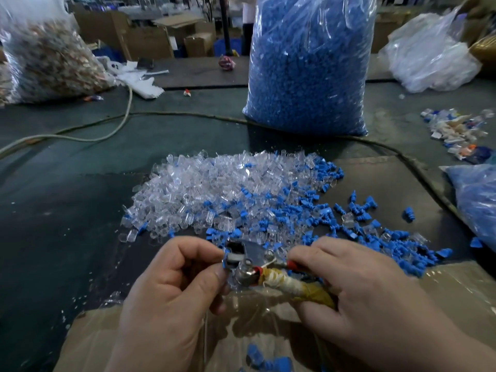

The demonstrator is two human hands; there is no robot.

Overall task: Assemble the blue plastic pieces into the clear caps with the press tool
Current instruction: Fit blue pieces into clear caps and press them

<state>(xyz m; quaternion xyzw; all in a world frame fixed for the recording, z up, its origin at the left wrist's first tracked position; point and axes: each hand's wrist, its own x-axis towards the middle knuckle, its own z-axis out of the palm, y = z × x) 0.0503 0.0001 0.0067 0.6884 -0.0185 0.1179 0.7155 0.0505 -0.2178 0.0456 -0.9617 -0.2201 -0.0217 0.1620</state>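
A tall bag (308, 63) stuffed with blue bits is standing at the top centre of the frame. Below it a heap of clear caps (214, 189) is spreading mid-frame, with loose blue pieces (375, 237) trailing off to its right. At the bottom, the right hand (362, 291) is gripping the taped handle of the press tool (248, 261), while the left hand (174, 285) is pinching a small blue piece (226, 261) against its metal head.

Observed: left hand (171, 288) back to camera, fingers curled, thumb and forefinger pinching a small blue plastic piece (226, 260). Observed: right hand (370, 288) back upward, fingers wrapped round the tape-bound handles of a metal press tool (279, 281).
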